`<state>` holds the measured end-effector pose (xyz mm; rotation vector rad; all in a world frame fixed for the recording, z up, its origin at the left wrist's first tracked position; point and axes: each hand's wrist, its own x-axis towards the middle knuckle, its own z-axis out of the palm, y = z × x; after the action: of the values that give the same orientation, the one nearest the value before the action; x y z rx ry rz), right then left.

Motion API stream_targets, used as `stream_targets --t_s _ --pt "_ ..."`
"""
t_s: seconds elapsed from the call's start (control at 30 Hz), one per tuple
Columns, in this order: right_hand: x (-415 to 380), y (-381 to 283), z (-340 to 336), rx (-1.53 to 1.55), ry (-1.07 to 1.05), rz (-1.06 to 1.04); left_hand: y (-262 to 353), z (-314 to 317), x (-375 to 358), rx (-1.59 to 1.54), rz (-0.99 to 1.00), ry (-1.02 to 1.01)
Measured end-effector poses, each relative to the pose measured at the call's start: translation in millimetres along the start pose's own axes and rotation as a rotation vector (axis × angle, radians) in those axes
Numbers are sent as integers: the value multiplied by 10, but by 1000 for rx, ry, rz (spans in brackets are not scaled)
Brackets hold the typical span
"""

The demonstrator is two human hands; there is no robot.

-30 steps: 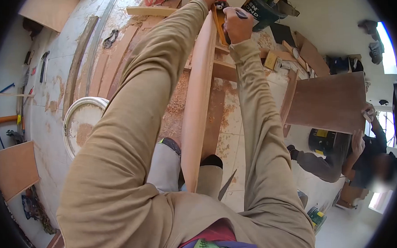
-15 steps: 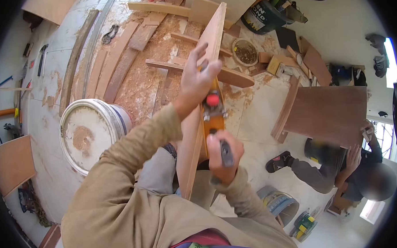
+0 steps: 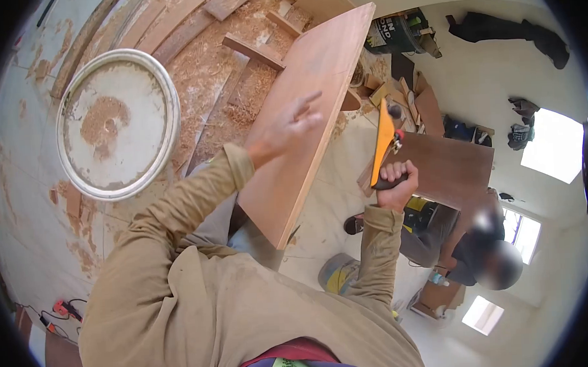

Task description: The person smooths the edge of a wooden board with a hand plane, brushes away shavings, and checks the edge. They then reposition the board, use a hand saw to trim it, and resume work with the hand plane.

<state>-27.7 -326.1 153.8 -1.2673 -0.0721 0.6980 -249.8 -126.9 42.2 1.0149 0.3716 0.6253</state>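
My right hand (image 3: 399, 187) is wrapped round the black rear handle of an orange hand plane (image 3: 382, 143). The plane is lifted off to the right of the wooden board (image 3: 286, 164), its side toward me. That board stands tilted in front of my body, its broad reddish face turned left and its pale edge on the right. Over the broad face, my left hand (image 3: 288, 128) is slightly blurred, with fingers apart and nothing in them.
A white lidded bucket (image 3: 117, 125) with sawdust on its lid stands at my left. Planks and shavings (image 3: 204, 89) cover the floor ahead. On the right, a person (image 3: 471, 248) sits by a brown panel (image 3: 447, 170). A dark bucket (image 3: 395, 31) stands at the back.
My right hand has lifted the plane off the board's edge and swung it right. The board has tilted to show its broad face. My left hand has come off the plane's front.
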Motion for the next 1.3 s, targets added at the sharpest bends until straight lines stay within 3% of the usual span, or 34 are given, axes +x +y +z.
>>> stream_targets --t_s 0.03,0.1,0.13,0.17,0.2,0.27,0.33,0.43,0.53,0.57,0.63,0.67,0.77,0.9,1.0,1.13,1.17,1.3 --pt "-174 138 -304 -59 57 114 -372 106 -491 261 112 -18" --pt "-591 333 -656 -620 233 480 -368 472 -1388 343 130 130" --pt "-718 482 -943 -1118 97 540 -306 529 -1629 389 125 111" --pt "-853 659 -1333 -1504 -101 576 -213 565 -1826 437 123 88" --pt "-1057 808 -1557 -1834 -218 445 -144 567 -1970 491 124 64" --pt "-1416 839 -1665 -1875 -119 425 -125 513 -2061 477 167 10" --pt "-1628 670 -1582 -1449 109 555 -151 511 -2132 499 182 -40" --pt "-1895 565 -1319 -1022 249 268 -192 587 -2247 607 309 38" --pt "-2010 429 -842 -738 347 56 -188 357 -2285 237 293 -23" --pt "-2100 375 -648 -584 335 57 -113 201 -2279 -70 27 -7" --pt "-2240 304 -389 -345 217 1 -160 -72 -2146 -359 -122 246" --pt "-2316 271 -256 -296 176 -46 -189 -154 -2059 -333 -84 287" --pt "-2568 291 46 -249 33 -99 -57 -256 -1874 -271 -21 301" --pt "-2872 600 273 -301 -74 -231 251 53 -1703 -145 -18 242" --pt "-2970 908 336 -357 -99 -313 172 393 -1409 -23 191 192" --pt "-3115 1183 321 -455 -140 -372 170 672 -1401 324 144 249" --pt "-3201 1192 289 -464 -127 -360 207 710 -1495 267 49 279" --pt "-3624 1210 -21 -628 -180 -433 105 773 -1936 313 79 246"
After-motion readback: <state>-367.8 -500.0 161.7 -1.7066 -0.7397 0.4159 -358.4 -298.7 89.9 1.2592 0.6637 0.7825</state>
